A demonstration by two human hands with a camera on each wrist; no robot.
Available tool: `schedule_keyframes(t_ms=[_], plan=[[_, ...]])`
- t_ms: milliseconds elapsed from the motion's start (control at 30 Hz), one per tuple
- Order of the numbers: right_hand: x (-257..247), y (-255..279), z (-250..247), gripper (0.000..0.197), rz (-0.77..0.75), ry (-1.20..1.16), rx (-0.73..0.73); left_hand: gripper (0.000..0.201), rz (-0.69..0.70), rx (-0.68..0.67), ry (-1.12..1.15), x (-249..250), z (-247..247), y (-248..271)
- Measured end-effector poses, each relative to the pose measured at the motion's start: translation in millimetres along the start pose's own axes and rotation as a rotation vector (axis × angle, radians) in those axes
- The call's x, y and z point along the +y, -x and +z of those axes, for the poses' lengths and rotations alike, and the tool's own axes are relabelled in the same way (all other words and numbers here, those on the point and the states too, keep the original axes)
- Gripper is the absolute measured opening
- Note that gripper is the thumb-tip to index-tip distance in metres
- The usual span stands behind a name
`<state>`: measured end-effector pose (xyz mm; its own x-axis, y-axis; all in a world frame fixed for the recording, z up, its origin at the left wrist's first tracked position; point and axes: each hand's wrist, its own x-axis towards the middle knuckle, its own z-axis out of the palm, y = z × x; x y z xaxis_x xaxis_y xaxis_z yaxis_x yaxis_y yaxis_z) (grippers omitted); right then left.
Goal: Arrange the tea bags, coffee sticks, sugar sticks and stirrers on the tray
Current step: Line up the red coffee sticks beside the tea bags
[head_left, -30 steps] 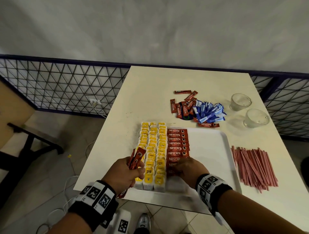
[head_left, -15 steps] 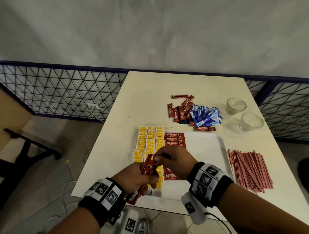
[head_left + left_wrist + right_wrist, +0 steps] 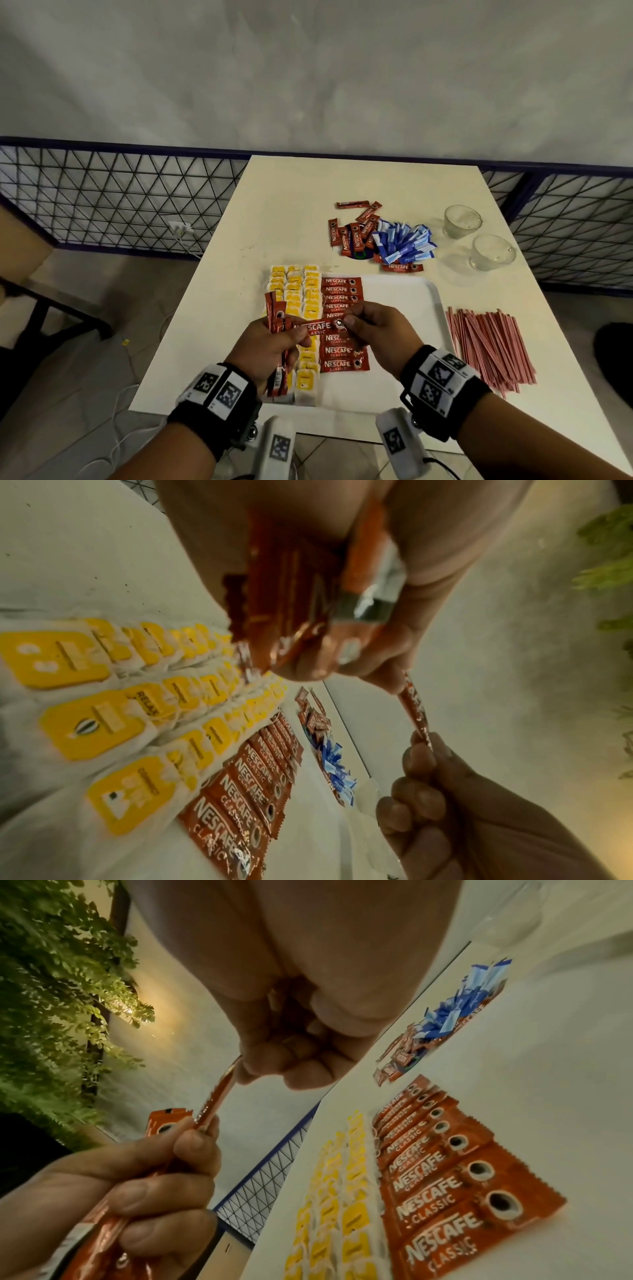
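Observation:
On the white tray [image 3: 407,308] lie rows of yellow-tagged tea bags [image 3: 294,291] and a column of red coffee sticks [image 3: 342,353]. My left hand [image 3: 270,346] grips a bundle of red coffee sticks [image 3: 275,311] upright above the tea bags. One coffee stick [image 3: 320,328] hangs level between both hands: the left pinches its left end, and my right hand [image 3: 371,329] pinches its right end. The left wrist view shows the bundle [image 3: 291,610] in the fist and that single stick [image 3: 414,707]. In the right wrist view the stick [image 3: 219,1093] spans both hands.
Loose coffee sticks [image 3: 356,229] and blue sugar sticks [image 3: 404,241] lie in a heap beyond the tray. Red stirrers [image 3: 489,346] lie right of the tray. Two glass cups [image 3: 462,221] [image 3: 491,251] stand at the far right. The table edge is near my wrists.
My right hand left the column on the tray, rose to the left hand's bundle and has drawn one coffee stick out sideways. The left hand lifted over the tea bags.

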<state>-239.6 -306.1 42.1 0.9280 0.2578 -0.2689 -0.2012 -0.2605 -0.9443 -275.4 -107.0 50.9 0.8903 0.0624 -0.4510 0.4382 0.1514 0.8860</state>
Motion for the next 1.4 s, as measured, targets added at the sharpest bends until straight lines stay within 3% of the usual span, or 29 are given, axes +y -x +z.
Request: schedule_keyframes(t_ms=[167, 400, 633, 833, 900, 967, 1033, 1100, 1233, 1400], plan=[[21.5, 9.0, -24.4, 0.012, 0.154, -0.024, 0.02, 0.008, 0.025, -0.006, -0.287, -7.3, -5.1, -1.0], [77.6, 18.2, -39.3, 0.011, 0.433, 0.159, -0.034, 0.004, -0.044, 0.013, -0.367, -22.3, -25.1, 6.8], [79.0, 2.6, -14.1, 0.017, 0.516, 0.481, -0.102, 0.004, -0.06, 0.003, -0.416, -30.6, -37.0, 13.5], [75.3, 1.3, -4.3, 0.024, 0.533, 0.69, -0.052, 0.002, -0.068, 0.004, -0.412, -31.7, -48.6, 13.1], [72.6, 4.0, -5.6, 0.026, 0.487, 0.759, 0.011, 0.004, -0.072, 0.0, -0.402, -31.4, -51.2, 13.2], [68.5, 6.8, -4.4, 0.024, 0.343, 0.753, 0.062, 0.005, -0.075, -0.004, -0.395, -31.1, -52.6, 13.3], [65.9, 6.3, 2.3, 0.012, 0.103, 0.857, -0.057, 0.004, -0.076, -0.006, -0.389, -31.5, -53.3, 12.7], [67.3, 4.3, 13.8, 0.024, -0.105, 1.001, -0.23, 0.004, -0.074, -0.007, -0.388, -31.8, -52.4, 12.3], [68.9, -2.9, 23.8, 0.029, -0.181, 1.201, -0.321, 0.003, -0.063, -0.004, -0.387, -30.9, -50.2, 12.5], [71.2, -5.5, 25.4, 0.029, -0.167, 1.218, -0.318, 0.004, -0.062, -0.005, -0.386, -30.3, -52.0, 14.7]])
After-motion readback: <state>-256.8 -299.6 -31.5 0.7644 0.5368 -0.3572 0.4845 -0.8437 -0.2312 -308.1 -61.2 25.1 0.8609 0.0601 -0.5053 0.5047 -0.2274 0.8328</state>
